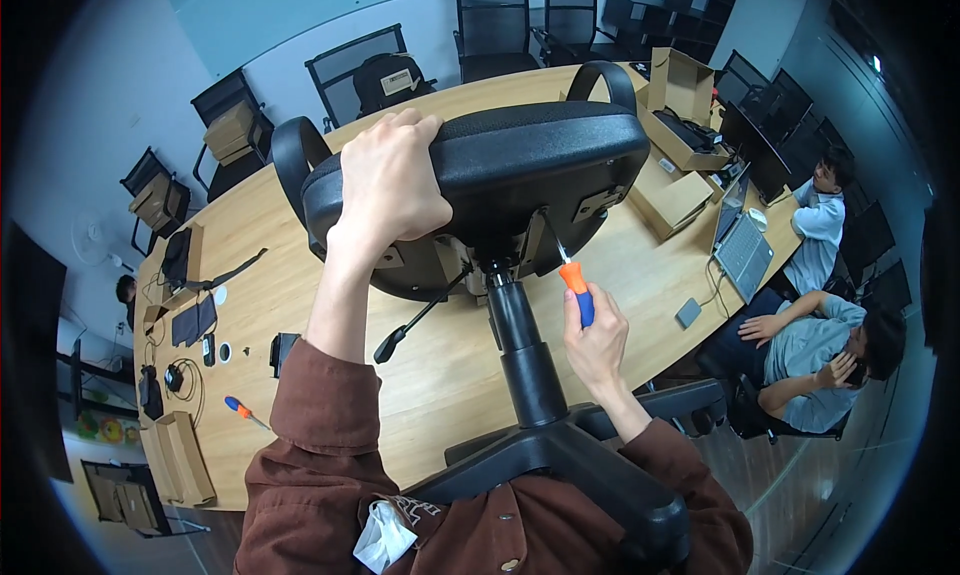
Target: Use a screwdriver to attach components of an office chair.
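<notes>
A black office chair (540,160) lies tipped over on the table, its underside toward me and its base reaching back to my chest. My left hand (390,180) is closed over the edge of the seat, with the thumb on the underside. In my right hand (598,335) is a screwdriver (575,280) with an orange and blue handle. Its shaft points up to the seat's underside, near the metal mounting plate; the exact contact at the tip is too small to tell. The gas lift column (520,350) and a height lever (420,320) stand out below the seat.
A second screwdriver (245,411) lies on the wooden table (430,425) at left, near cables and an open cardboard box (178,460). At right are a laptop (745,255), boxes (680,190) and two seated people. Mesh chairs (493,35) line the far side.
</notes>
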### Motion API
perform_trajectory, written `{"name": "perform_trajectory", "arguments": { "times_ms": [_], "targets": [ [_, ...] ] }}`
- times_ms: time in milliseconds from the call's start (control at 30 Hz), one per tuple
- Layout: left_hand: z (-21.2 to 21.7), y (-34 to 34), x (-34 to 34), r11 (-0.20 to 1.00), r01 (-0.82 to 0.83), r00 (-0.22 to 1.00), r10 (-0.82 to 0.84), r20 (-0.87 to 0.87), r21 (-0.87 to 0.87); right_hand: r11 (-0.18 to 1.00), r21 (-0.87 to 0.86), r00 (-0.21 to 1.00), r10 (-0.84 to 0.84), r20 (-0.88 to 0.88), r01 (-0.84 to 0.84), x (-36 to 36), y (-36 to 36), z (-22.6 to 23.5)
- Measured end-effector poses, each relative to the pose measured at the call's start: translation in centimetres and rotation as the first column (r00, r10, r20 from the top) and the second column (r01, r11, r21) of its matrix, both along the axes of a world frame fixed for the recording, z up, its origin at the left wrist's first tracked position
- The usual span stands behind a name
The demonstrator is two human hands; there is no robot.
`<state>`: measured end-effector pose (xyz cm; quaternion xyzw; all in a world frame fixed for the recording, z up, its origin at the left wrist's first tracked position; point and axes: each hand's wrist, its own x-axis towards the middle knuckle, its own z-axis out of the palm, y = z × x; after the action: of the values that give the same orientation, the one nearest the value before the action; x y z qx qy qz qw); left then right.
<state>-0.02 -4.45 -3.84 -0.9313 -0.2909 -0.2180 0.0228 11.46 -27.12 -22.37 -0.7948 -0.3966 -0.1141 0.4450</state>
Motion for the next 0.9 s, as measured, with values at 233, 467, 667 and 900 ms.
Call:
{"name": "perform_trajectory", "arguments": {
  "times_ms": [233, 467, 667, 900],
  "targets": [
    [-0.1, 0.0, 0.0, 1.0, 0.016, 0.999, -0.017, 0.041, 0.013, 0.906, 0.421, -0.175, 0.422, -0.889, 0.045, 3.1, -0.6, -0.1],
    [-0.1, 0.0, 0.1, 1.0, 0.016, 0.999, -0.016, 0.046, 0.017, 0.865, 0.502, -0.461, 0.447, -0.767, 0.004, 4.1, -0.6, 1.9],
    [0.2, -0.2, 0.3, 1.0, 0.018, 0.999, -0.019, 0.044, 0.022, 0.983, 0.175, 0.511, 0.121, -0.851, 0.057, 2.4, -0.5, 3.7],
    [0.1, -0.1, 0.3, 1.0, 0.012, 0.999, -0.013, 0.039, 0.01, 0.997, 0.073, 0.99, -0.018, 0.139, 0.008, 0.8, -0.7, 1.6]
  ]
}}
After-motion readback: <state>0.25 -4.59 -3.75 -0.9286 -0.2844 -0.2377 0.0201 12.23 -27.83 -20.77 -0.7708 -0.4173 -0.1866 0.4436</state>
